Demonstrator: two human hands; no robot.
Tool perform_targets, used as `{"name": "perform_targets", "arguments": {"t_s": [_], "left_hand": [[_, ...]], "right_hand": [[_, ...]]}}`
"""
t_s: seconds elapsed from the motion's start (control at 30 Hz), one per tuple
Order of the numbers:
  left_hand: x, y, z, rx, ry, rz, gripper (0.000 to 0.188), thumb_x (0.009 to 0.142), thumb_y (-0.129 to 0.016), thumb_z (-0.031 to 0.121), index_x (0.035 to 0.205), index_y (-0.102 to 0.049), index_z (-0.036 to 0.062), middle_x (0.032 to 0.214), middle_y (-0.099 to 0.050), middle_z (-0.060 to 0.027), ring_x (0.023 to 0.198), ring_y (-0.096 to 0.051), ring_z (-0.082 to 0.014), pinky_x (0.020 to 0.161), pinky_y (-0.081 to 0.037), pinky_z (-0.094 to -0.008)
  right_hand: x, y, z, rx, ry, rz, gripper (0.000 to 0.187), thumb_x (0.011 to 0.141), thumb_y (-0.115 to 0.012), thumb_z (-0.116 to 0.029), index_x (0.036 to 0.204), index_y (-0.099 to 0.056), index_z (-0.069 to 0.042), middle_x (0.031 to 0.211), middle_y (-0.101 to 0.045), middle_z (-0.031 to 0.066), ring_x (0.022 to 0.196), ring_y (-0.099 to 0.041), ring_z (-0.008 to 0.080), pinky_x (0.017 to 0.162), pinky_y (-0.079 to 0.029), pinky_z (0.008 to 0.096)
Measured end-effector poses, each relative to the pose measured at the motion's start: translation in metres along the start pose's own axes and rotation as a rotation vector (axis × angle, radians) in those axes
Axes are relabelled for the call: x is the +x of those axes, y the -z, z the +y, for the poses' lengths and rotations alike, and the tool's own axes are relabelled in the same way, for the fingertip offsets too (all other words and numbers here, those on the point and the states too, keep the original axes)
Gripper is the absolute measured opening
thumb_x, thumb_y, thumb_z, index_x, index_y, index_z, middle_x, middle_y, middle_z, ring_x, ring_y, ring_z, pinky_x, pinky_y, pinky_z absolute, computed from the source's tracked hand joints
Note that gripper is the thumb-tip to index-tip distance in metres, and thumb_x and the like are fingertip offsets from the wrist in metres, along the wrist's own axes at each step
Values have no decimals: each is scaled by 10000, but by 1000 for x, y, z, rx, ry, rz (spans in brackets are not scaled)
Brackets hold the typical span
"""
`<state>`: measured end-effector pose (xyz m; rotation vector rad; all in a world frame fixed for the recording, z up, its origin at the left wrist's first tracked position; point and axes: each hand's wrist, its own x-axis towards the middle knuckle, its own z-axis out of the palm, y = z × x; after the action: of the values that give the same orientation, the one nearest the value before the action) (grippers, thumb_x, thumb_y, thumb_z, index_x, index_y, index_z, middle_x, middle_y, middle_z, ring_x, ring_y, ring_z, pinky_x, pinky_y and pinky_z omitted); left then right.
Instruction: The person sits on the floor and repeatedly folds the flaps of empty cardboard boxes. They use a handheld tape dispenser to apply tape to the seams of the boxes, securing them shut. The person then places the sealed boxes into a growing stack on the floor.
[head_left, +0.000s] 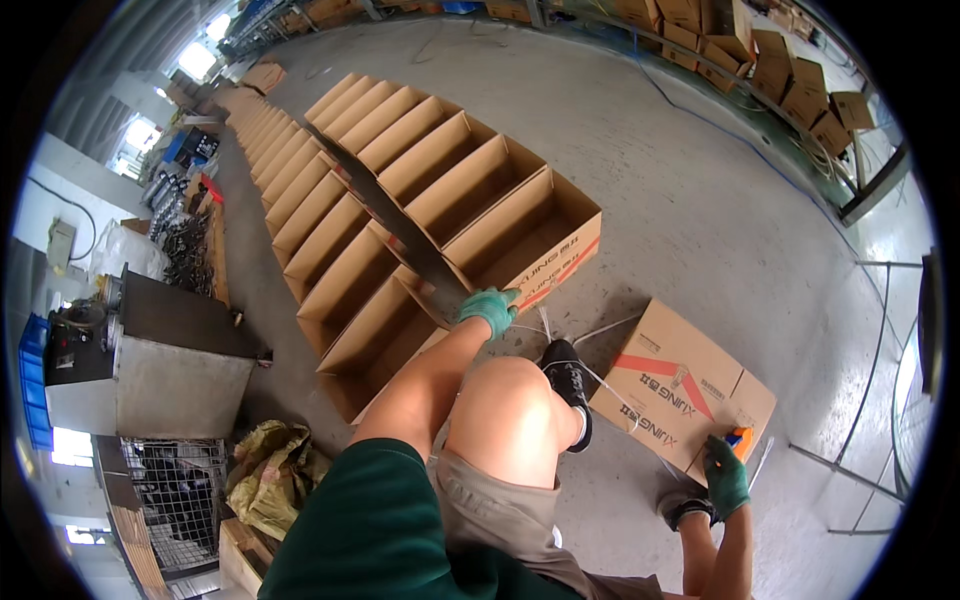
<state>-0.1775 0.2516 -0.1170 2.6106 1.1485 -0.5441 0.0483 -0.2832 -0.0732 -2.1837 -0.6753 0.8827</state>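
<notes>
My left hand point(490, 311), in a green glove, has its fingers closed over the near corner of an open cardboard box point(562, 258). This box is the nearest of a row of open boxes point(405, 130) standing on the floor. My right hand point(727, 475), gloved too, is closed around a small orange and dark-blue tool point(740, 437), whose kind I cannot make out. It rests at the near right edge of a stack of flattened cartons point(690, 380) with a red stripe. White straps point(606, 385) lie loose around that stack.
A second row of open boxes point(375, 345) stands to the left, a narrow gap between the rows. My shoes point(567, 385) are on either side of the flattened cartons. A metal cabinet point(185, 380) and crumpled sack point(270, 475) stand left. Wire racks point(850, 460) are at right.
</notes>
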Motion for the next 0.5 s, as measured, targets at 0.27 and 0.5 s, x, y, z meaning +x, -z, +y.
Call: {"name": "perform_targets", "arguments": {"t_s": [0.27,0.5], "left_hand": [[65,3,-39,-147,81,159,478,951,-577,396,1413,-576,272,1299,-570,-247,1184,-587,-416,1039,-471,-461],[133,39,-68,170,128,39,605,934,-571,507,1503,-461,334,1618,-183,-261,1448,-317,-440,1204,-289,-455]], "right_hand": [[-1,-12,13,101,-113,-83,424,933,-543,51,1354,-540,3,1299,-633,134,1234,-593,227,1029,-473,305],[-5,-15,40,106,-171,10,457,901,-564,54,1354,-571,-5,1266,-655,142,1201,-609,248,1015,-457,306]]}}
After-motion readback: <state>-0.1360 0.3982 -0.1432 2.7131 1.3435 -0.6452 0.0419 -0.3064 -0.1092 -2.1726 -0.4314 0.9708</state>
